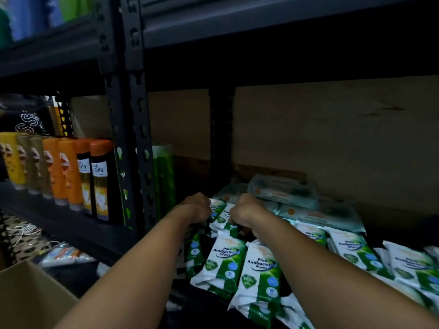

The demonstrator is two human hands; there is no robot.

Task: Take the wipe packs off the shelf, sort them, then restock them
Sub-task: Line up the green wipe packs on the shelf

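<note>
Several green-and-white pine antibacterial wipe packs [260, 273] lie scattered on the dark shelf [197, 307]. Behind them, at the back, rests a pile of pale teal wipe packs [285, 188] with orange dots. My left hand [196, 206] and my right hand [245, 210] reach in side by side, fingers curled, both gripping a small bunch of green-and-white packs [222, 216] between them. Both forearms stretch over the loose packs in front.
A black metal upright [135, 138] divides this bay from the left one, where orange, yellow and black bottles [71, 176] stand in a row. Green packages [164, 176] lean beside the upright. A cardboard box [31, 298] sits at lower left. Brown board [332, 129] backs the shelf.
</note>
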